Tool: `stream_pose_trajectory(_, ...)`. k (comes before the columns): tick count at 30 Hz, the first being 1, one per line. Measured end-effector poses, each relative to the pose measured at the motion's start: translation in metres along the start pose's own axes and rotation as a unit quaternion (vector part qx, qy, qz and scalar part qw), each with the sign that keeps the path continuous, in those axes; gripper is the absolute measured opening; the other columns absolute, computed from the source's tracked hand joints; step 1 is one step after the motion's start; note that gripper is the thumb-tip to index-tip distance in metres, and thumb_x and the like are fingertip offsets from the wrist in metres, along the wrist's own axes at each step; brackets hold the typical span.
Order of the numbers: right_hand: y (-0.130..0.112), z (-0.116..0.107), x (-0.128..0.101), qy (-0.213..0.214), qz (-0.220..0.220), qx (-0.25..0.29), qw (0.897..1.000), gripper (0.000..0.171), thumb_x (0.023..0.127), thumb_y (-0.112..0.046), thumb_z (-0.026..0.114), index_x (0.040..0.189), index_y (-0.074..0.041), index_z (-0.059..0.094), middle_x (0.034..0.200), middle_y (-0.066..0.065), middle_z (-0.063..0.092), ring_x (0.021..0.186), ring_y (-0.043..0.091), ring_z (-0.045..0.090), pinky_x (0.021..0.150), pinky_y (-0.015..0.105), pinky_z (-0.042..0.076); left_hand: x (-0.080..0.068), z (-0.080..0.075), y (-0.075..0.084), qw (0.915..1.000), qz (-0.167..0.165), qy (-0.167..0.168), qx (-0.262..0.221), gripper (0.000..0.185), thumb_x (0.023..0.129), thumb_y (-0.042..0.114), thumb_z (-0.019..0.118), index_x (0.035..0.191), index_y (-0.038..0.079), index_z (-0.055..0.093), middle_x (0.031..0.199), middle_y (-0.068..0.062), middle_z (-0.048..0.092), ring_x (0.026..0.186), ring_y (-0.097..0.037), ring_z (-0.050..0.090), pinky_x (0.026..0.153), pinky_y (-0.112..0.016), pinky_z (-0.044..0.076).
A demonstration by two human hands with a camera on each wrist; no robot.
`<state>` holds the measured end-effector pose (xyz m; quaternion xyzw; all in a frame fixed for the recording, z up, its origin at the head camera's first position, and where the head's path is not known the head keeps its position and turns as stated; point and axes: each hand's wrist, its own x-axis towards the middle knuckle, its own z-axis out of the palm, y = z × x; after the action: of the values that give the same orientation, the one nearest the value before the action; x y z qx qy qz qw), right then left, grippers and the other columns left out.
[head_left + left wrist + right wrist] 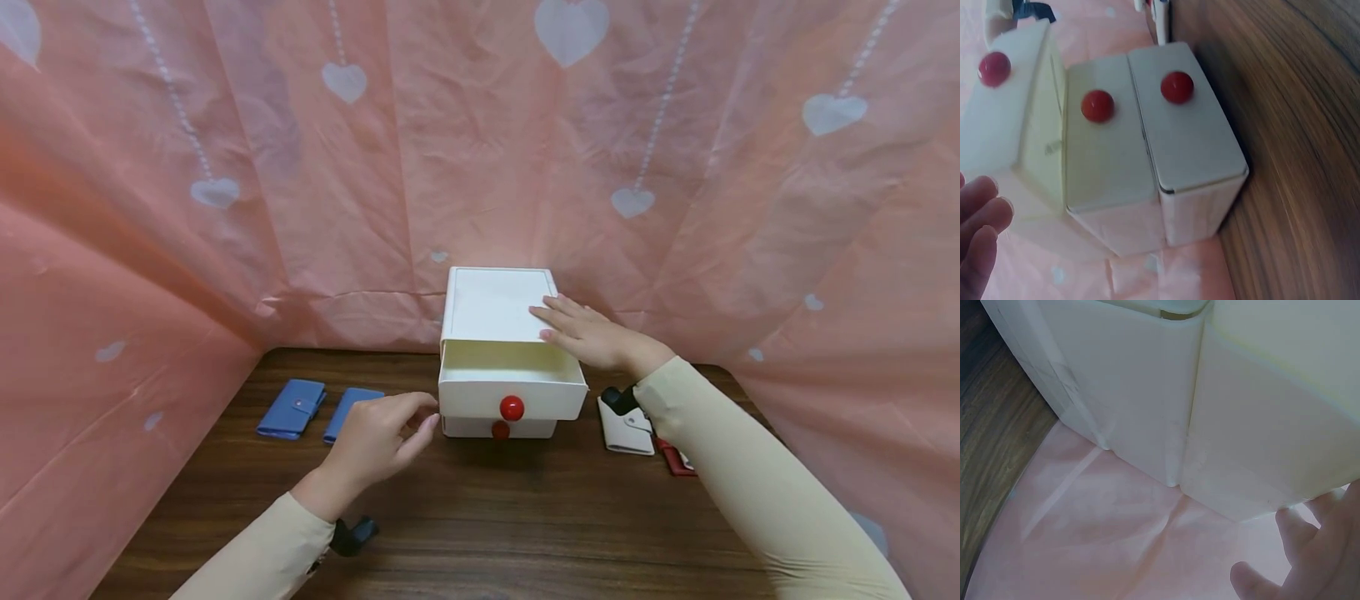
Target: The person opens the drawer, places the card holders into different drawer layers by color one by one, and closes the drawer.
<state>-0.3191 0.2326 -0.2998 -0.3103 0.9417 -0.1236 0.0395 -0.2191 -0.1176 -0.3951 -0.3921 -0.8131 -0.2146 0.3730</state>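
Observation:
A white cabinet of small drawers [495, 302] stands on the table, its three red knobs showing in the left wrist view. The top drawer [472, 400] is pulled out, and its pale inner walls show from above. My left hand [378, 440] is beside the left end of that drawer's front, fingers loosely bent, holding nothing. In the left wrist view its fingertips [999, 214] are near the drawer's side. My right hand [596, 335] rests on the right edge of the cabinet's top with fingers spread. In the right wrist view, its fingers [1300, 534] reach over the cabinet's edge.
Two blue snap wallets [292, 408] lie left of the cabinet, one partly behind my left hand. On the right are a white wallet [624, 429] and a red one [672, 458], partly covered by my right sleeve. A pink heart-print curtain [487, 167] surrounds the wooden table [525, 533].

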Motion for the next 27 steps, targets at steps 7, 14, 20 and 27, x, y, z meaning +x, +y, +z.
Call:
stream_pose_trajectory(7, 0.002, 0.001, 0.000, 0.001, 0.001, -0.002, 1.000, 0.063, 0.107, -0.051, 0.030, 0.161, -0.020, 0.022, 0.167, 0.012, 0.009, 0.153, 0.034, 0.000, 0.117, 0.064, 0.007, -0.002, 0.001, -0.014, 0.9992, -0.018, 0.025, 0.024, 0.010, 0.088, 0.017, 0.067, 0.096, 0.011, 0.070, 0.079, 0.004, 0.071, 0.065, -0.005, 0.065, 0.050, -0.025, 0.050)
stream_pose_trajectory(14, 0.002, 0.001, 0.000, 0.000, 0.002, -0.002, 1.000, 0.063, 0.107, -0.052, 0.029, 0.161, -0.021, 0.021, 0.167, 0.012, 0.009, 0.153, 0.034, -0.001, 0.117, 0.065, 0.007, -0.010, 0.005, -0.030, 0.9944, -0.081, 0.021, 0.065, 0.012, 0.090, 0.017, 0.067, 0.100, 0.011, 0.069, 0.076, 0.005, 0.065, 0.059, -0.006, 0.057, 0.047, -0.026, 0.045)
stream_pose_trajectory(20, 0.002, 0.001, 0.000, 0.000, 0.004, -0.001, 1.000, 0.063, 0.107, -0.052, 0.030, 0.161, -0.021, 0.021, 0.167, 0.012, 0.009, 0.153, 0.033, -0.001, 0.117, 0.064, 0.006, -0.015, 0.008, -0.039, 0.9903, -0.112, 0.009, 0.081, 0.014, 0.091, 0.018, 0.066, 0.103, 0.012, 0.069, 0.078, 0.004, 0.064, 0.059, -0.007, 0.057, 0.047, -0.027, 0.044)
stream_pose_trajectory(27, 0.000, 0.001, 0.000, 0.001, 0.003, 0.001, 1.000, 0.063, 0.107, -0.051, 0.030, 0.161, -0.020, 0.021, 0.167, 0.012, 0.009, 0.153, 0.034, -0.001, 0.117, 0.065, 0.006, -0.022, 0.011, -0.048, 0.9819, -0.165, -0.011, 0.092, 0.021, 0.091, 0.021, 0.070, 0.108, 0.011, 0.069, 0.088, 0.000, 0.068, 0.069, -0.016, 0.066, 0.050, -0.033, 0.048)
